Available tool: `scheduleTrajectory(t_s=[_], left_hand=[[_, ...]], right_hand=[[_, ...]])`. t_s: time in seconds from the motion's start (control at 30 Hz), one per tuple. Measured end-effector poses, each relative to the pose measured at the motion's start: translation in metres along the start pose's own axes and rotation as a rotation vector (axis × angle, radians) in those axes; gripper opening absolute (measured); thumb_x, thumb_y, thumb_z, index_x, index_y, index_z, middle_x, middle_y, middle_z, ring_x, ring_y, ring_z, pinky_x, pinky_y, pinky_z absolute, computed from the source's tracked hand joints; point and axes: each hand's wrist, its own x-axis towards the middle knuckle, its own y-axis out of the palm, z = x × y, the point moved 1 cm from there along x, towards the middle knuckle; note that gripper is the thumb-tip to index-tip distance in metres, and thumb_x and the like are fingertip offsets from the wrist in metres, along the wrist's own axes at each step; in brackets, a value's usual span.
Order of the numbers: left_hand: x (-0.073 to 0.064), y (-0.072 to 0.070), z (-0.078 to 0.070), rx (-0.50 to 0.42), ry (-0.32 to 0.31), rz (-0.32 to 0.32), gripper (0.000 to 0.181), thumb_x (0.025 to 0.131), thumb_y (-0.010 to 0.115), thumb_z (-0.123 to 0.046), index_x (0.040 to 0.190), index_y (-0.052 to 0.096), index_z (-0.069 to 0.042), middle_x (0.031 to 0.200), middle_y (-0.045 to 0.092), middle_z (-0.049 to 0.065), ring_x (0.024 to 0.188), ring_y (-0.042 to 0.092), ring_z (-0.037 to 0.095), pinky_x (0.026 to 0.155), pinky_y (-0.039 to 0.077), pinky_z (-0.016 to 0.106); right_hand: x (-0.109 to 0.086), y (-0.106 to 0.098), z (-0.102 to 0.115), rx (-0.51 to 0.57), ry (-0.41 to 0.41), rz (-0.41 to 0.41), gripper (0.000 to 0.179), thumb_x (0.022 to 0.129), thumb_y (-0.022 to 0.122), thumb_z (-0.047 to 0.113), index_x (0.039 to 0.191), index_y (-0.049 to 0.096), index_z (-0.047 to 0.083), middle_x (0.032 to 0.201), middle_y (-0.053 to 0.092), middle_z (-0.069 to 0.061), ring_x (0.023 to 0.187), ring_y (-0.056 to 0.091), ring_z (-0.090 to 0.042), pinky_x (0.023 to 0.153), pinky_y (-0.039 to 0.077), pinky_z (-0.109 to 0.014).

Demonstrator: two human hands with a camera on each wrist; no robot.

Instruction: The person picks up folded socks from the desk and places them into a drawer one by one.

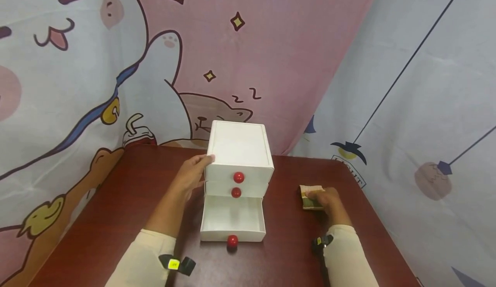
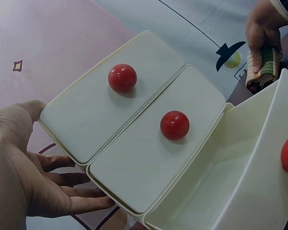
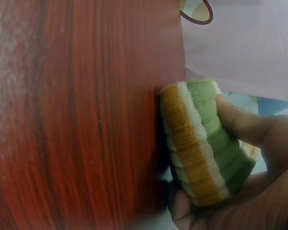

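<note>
A small white drawer unit with round red knobs stands on the table, its bottom drawer pulled out and bare inside. My left hand rests against the unit's left side, thumb at the upper front corner. Its fingers lie fairly straight along that side in the left wrist view. To the right of the unit, my right hand grips a folded, ribbed knit piece striped green, white and mustard. The thumb presses one face of it, with fingertips at its lower edge, close over the tabletop.
The dark red-brown table extends around the unit. Behind it hangs a pink and white cartoon-print cloth, which also runs along both sides. The upper two drawers are closed.
</note>
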Motion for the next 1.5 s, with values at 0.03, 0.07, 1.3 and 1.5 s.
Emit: scheduleTrajectory(t_s=[0.03,0.07,1.3,1.5], left_hand=[[0.000,0.000,0.000,-0.002,0.001,0.002,0.063,0.108,0.063,-0.045,0.157,0.053,-0.006,0.154,0.057,0.023,0.151,0.051,0.041,0.126,0.042,0.066],[0.000,0.000,0.000,-0.004,0.001,0.004,0.063,0.108,0.063,-0.044,0.157,0.053,-0.006,0.154,0.056,0.023,0.152,0.050,0.041,0.126,0.042,0.065],[-0.002,-0.001,-0.002,0.022,0.004,0.011,0.065,0.108,0.062,-0.048,0.159,0.052,-0.008,0.158,0.053,0.022,0.153,0.049,0.040,0.125,0.043,0.065],[-0.001,-0.001,-0.001,0.019,0.003,0.015,0.067,0.108,0.063,-0.048,0.160,0.051,-0.007,0.161,0.053,0.022,0.156,0.047,0.043,0.126,0.041,0.066]], right_hand=[[-0.001,0.000,0.001,0.001,-0.010,-0.009,0.059,0.092,0.083,0.021,0.129,0.057,-0.018,0.108,0.060,-0.018,0.100,0.059,-0.032,0.089,0.053,-0.037],[-0.002,0.000,0.001,0.008,-0.013,-0.013,0.058,0.092,0.083,0.020,0.128,0.058,-0.017,0.106,0.061,-0.018,0.099,0.060,-0.033,0.088,0.054,-0.037],[-0.058,0.008,0.018,0.117,-0.114,-0.032,0.064,0.100,0.082,0.026,0.148,0.057,-0.008,0.117,0.070,-0.018,0.088,0.065,-0.015,0.070,0.055,-0.024],[-0.078,0.013,0.023,0.141,-0.150,-0.027,0.059,0.099,0.084,0.025,0.144,0.059,-0.004,0.115,0.069,-0.014,0.088,0.064,-0.015,0.070,0.055,-0.025]])
